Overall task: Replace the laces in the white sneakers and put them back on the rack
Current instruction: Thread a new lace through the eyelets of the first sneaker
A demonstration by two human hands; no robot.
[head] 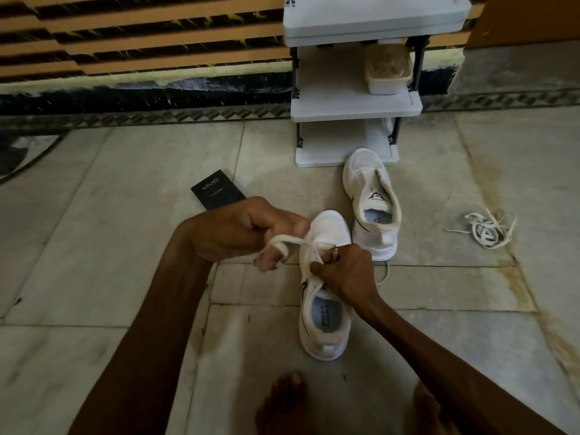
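The near white mesh sneaker (323,312) stands on the pale stone tile floor (125,183), heel toward the person, so its eyelet rows face up for threading. The left hand (238,233) has its fingers curled round the flat white lace (284,238), which loops over one finger. I judge this keeps the strand taut and off the floor. The right hand (345,273) sits over the sneaker's throat, fingers bunched and pinching the lace at the eyelets, probably feeding it through while steadying the shoe.

The second white mesh sneaker (373,211), with no lace that I can see, waits just beyond, its toe at the foot of the white plastic shoe rack (354,108) by the wall edge of the floor. A tangle of loose off-white laces (486,229) lies well apart to the right. A black printed booklet (216,191) lies just beyond the left hand. A pale lidded tub (387,72) takes one end of a rack shelf, which leaves room beside it. Nothing lies between the sneakers and the rack.
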